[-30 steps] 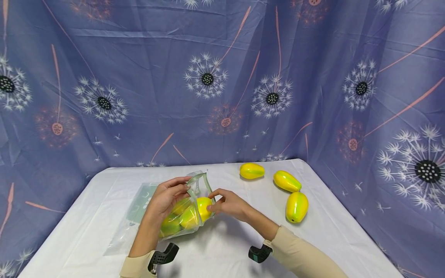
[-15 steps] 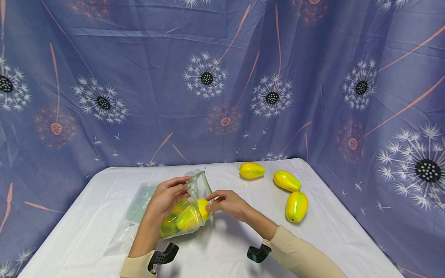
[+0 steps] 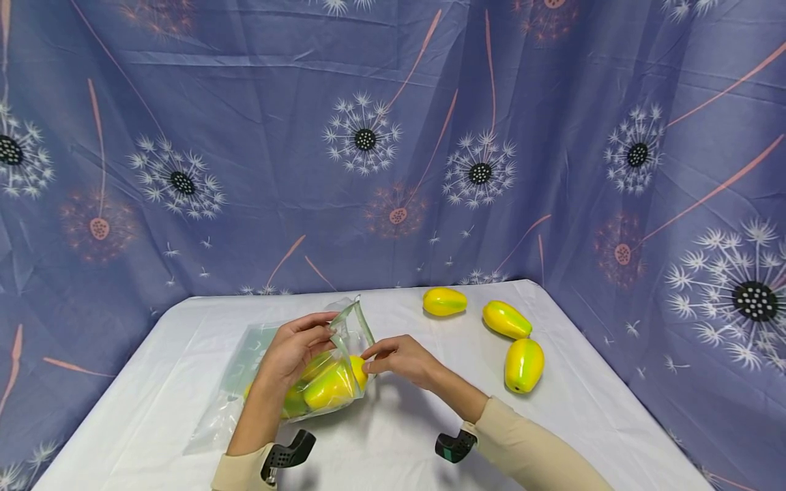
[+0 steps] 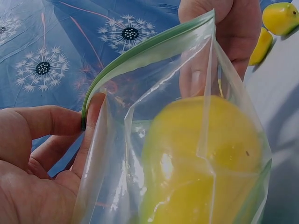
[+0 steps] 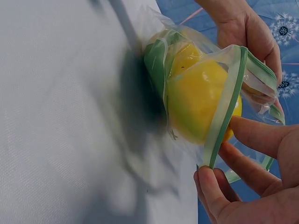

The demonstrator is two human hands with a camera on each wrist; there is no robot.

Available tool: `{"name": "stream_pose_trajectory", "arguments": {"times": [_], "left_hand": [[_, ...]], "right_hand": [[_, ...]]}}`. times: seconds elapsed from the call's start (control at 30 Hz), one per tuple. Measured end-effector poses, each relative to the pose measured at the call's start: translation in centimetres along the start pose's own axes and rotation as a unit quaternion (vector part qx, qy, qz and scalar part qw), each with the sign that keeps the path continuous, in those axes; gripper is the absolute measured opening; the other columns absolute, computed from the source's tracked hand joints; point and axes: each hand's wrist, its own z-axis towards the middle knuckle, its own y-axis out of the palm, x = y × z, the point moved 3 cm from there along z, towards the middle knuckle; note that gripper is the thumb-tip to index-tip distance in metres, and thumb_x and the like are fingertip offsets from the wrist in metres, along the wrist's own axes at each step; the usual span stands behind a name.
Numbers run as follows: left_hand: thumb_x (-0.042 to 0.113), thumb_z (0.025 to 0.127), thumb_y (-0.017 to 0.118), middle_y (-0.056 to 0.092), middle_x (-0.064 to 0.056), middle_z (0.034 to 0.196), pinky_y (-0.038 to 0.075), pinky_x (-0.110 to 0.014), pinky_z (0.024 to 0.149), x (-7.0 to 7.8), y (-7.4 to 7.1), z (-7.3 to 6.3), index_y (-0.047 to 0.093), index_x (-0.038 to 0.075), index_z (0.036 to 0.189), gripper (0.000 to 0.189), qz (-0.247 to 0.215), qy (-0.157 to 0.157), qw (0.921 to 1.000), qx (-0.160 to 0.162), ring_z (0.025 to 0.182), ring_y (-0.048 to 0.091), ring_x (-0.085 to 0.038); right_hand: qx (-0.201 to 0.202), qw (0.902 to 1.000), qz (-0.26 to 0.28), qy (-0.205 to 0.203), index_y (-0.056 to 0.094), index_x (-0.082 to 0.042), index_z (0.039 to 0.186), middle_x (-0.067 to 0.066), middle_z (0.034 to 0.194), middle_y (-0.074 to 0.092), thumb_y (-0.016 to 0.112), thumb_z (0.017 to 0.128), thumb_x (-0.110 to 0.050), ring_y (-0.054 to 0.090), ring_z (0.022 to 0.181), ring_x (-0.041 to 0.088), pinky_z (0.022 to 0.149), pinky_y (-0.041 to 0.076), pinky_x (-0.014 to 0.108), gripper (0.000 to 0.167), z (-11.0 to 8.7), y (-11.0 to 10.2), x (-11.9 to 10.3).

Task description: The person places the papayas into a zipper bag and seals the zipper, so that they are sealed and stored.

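Observation:
My left hand (image 3: 291, 351) pinches the green-edged rim of a clear zip bag (image 5: 230, 100) between thumb and fingers, and the bag's mouth gapes toward the right. A yellow-green papaya (image 3: 331, 387) lies inside near that mouth, its rounded end toward my right hand (image 3: 402, 358). Thumb and fingertips of the right hand press against this end, with other fingers at the bag's edge in the right wrist view. Deeper in the bag, partly hidden by my left forearm, is another, greener papaya (image 3: 295, 404).
Three loose papayas lie on the right of the white-covered table: one at the back (image 3: 445, 301), one beside it (image 3: 506, 320), one nearer (image 3: 525, 366). Flat clear plastic with a pale green panel (image 3: 250, 351) lies left of my left hand. A blue dandelion-print curtain (image 3: 276, 170) stands behind.
The papaya at the mouth has slid left, deeper into the bag, with my right hand following it slightly. The left hand keeps its hold on the rim.

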Motion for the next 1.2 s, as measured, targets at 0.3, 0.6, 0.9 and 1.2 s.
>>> {"name": "stream_pose_trajectory", "arguments": {"times": [0.3,0.6,0.9,1.2], "left_hand": [[-0.007,0.097,0.055,0.069,-0.004,0.099,0.062,-0.027,0.078,0.1,0.0,-0.1,0.059,-0.013,0.132,0.036,0.004,0.002,1.0000,0.003,0.080,0.069,-0.013],[-0.007,0.097,0.056,0.068,-0.002,0.091,0.062,-0.026,0.076,0.1,-0.3,0.0,0.067,-0.006,0.127,0.032,-0.004,-0.001,1.0000,-0.002,0.076,0.068,-0.011],[-0.007,0.097,0.057,0.068,-0.002,0.092,0.062,-0.026,0.076,0.2,-0.3,-0.1,0.067,-0.006,0.126,0.031,-0.008,0.001,0.9999,-0.006,0.075,0.067,-0.011],[-0.006,0.096,0.058,0.068,-0.003,0.093,0.062,-0.027,0.076,0.3,-0.6,-0.2,0.072,0.001,0.121,0.029,-0.011,-0.009,0.9999,0.003,0.077,0.067,-0.012]], "right_hand": [[0.018,0.9985,-0.052,-0.004,0.078,-0.008,0.110,0.002,0.088,0.068,0.086,0.079,-0.021,0.059,0.083,0.013,0.072,0.052,0.029,0.034,-0.4,-1.2,-0.3],[0.047,0.9959,-0.074,0.023,0.076,-0.012,0.115,0.006,0.092,0.067,0.087,0.080,-0.022,0.063,0.080,0.017,0.074,0.056,0.030,0.038,-1.2,-4.4,-0.8],[0.078,0.9915,-0.101,0.026,0.071,-0.010,0.125,0.008,0.094,0.068,0.085,0.082,-0.023,0.064,0.082,0.018,0.080,0.059,0.035,0.047,-2.2,-8.4,-1.5],[0.098,0.9873,-0.117,0.045,0.065,-0.008,0.134,0.009,0.100,0.070,0.083,0.085,-0.025,0.065,0.089,0.018,0.088,0.059,0.037,0.055,-3.8,-12.6,-1.1]]}}
